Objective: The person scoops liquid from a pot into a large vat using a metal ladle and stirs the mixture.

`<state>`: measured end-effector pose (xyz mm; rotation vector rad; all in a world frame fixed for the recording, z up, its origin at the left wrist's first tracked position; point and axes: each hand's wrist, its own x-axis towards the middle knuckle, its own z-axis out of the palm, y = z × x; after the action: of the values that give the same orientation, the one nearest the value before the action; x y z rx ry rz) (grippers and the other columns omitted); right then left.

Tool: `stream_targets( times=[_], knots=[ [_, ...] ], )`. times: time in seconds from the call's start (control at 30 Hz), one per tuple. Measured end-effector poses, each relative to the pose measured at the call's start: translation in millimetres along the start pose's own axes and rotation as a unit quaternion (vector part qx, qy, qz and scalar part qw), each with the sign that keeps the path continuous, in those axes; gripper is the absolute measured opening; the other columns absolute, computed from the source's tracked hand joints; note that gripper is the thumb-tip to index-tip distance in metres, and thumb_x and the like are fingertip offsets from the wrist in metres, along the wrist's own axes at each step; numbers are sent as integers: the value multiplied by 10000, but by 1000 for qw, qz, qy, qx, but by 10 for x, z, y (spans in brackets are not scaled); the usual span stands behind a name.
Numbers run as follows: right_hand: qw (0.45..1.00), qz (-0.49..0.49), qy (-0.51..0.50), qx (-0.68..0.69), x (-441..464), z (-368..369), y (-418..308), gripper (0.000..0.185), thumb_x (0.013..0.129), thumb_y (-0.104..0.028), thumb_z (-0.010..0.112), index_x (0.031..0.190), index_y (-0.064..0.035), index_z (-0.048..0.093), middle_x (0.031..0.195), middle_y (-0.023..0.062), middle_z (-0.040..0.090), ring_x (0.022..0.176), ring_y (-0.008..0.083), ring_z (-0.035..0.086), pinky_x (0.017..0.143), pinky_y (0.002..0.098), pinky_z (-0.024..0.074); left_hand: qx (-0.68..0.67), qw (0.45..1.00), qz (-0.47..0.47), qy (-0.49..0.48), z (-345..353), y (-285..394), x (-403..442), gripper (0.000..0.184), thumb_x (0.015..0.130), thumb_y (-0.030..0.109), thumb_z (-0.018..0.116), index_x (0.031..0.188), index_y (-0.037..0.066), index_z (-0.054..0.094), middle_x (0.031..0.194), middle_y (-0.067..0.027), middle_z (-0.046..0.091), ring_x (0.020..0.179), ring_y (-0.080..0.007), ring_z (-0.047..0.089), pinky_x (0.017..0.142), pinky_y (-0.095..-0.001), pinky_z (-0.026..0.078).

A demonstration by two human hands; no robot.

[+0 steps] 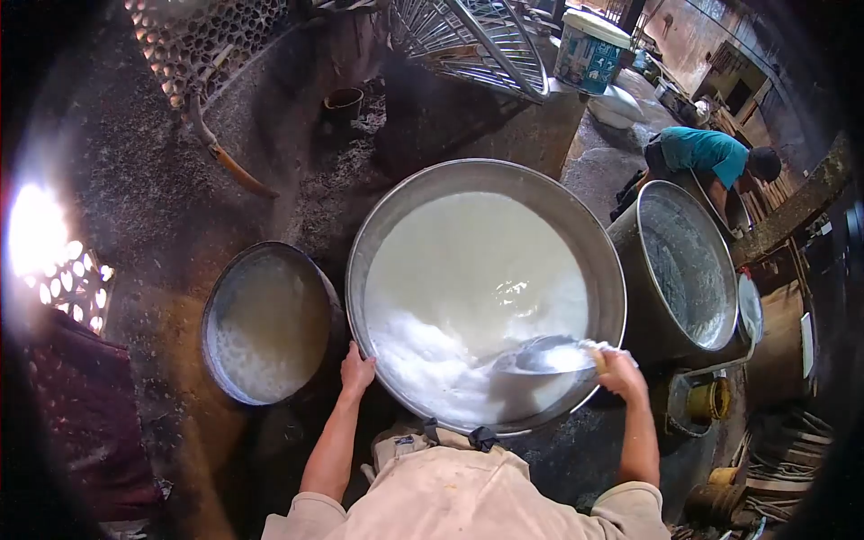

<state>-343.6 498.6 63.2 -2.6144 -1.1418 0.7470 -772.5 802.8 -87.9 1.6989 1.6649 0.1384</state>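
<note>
A wide round metal basin stands in front of me, holding pale, milky liquid with white foam gathered on the near side. My left hand grips the basin's near-left rim. With my right hand I hold the short handle of a metal scoop at the near-right rim. The scoop's bowl points left, over the foam, and its tip touches the foam. Whether anything lies in the bowl is hard to make out.
A smaller round pan of cloudy, foamy liquid sits at left. At right stands a deep metal pot with greyish contents. Beyond it a person in a teal shirt bends over. A lidded bucket and a metal-rod frame are at the back.
</note>
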Motion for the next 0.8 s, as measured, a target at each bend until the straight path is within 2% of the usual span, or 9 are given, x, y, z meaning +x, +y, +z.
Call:
stream_targets(
  times=[0.07, 0.13, 0.2, 0.23, 0.27, 0.33, 0.43, 0.67, 0.8],
  knots=[
    [999, 40, 5, 35, 61, -355, -67, 354, 643, 35, 582, 985, -28, 647, 598, 110, 611, 416, 162, 568, 363, 310, 449, 10, 1000, -1, 5, 11, 25, -7, 740, 782, 213, 665, 1392, -6, 309, 1190, -287, 551, 1111, -414, 537, 949, -431, 421],
    [996, 28, 84, 24, 336, -352, 57, 359, 696, -49, 579, 1050, -17, 619, 854, 229, 653, 774, 388, 643, 682, 433, 521, 8, 1000, -6, 24, 15, 64, -39, 728, 785, 211, 656, 1392, -5, 316, 1196, -279, 552, 1117, -412, 533, 954, -426, 419],
    [974, 58, 221, 2, 708, -51, 108, 408, 688, -60, 566, 1093, -24, 603, 949, 248, 638, 907, 421, 604, 803, 444, 495, 10, 1000, -9, 24, 7, 88, -51, 732, 785, 213, 653, 1396, -2, 312, 1202, -272, 552, 1123, -410, 530, 961, -421, 415],
    [971, 84, 222, 2, 932, 107, 142, 440, 687, -78, 572, 1124, -29, 588, 1005, 258, 621, 980, 408, 587, 867, 447, 469, 10, 1000, -6, 26, 19, 70, -43, 733, 786, 215, 651, 1398, -1, 311, 1204, -269, 552, 1124, -410, 530, 964, -420, 412],
    [961, 58, 272, 3, 1218, 344, 290, 290, 668, -46, 558, 951, 4, 596, 962, 236, 631, 955, 417, 589, 827, 481, 480, 10, 1000, -3, 28, 30, 59, -39, 734, 787, 218, 649, 1400, 0, 309, 1206, -266, 553, 1125, -409, 529, 968, -419, 409],
    [968, 66, 240, 32, 1316, 407, 121, 263, 664, -44, 558, 918, 10, 597, 825, 221, 649, 775, 379, 649, 673, 470, 532, 1, 1000, -6, 21, 40, 60, -28, 733, 788, 222, 648, 1401, 4, 310, 1215, -263, 548, 1130, -405, 526, 971, -419, 408],
    [978, 96, 115, 146, 1532, 819, 283, 219, 660, -52, 560, 870, 1, 591, 549, 115, 571, 421, 200, 568, 354, 363, 463, -4, 1000, -16, 19, 40, 43, -25, 729, 788, 228, 646, 1401, 12, 316, 1234, -258, 538, 1141, -397, 521, 975, -419, 405],
    [977, 99, 57, 181, 1199, 1485, -121, 212, 665, -46, 568, 870, 5, 578, 573, 122, 580, 442, 208, 577, 388, 356, 473, 2, 999, -35, -14, -9, 75, -12, 748, 783, 239, 651, 1407, 22, 300, 1243, -252, 535, 1147, -398, 516, 977, -422, 405],
    [973, 107, 30, 202, 934, 1811, -547, 192, 664, -60, 597, 843, 8, 580, 599, 128, 602, 460, 212, 596, 412, 354, 502, -24, 999, 19, -36, 21, -98, 68, 755, 788, 237, 652, 1395, -18, 284, 1183, -287, 556, 1120, -416, 531, 970, -431, 404]
  ],
)
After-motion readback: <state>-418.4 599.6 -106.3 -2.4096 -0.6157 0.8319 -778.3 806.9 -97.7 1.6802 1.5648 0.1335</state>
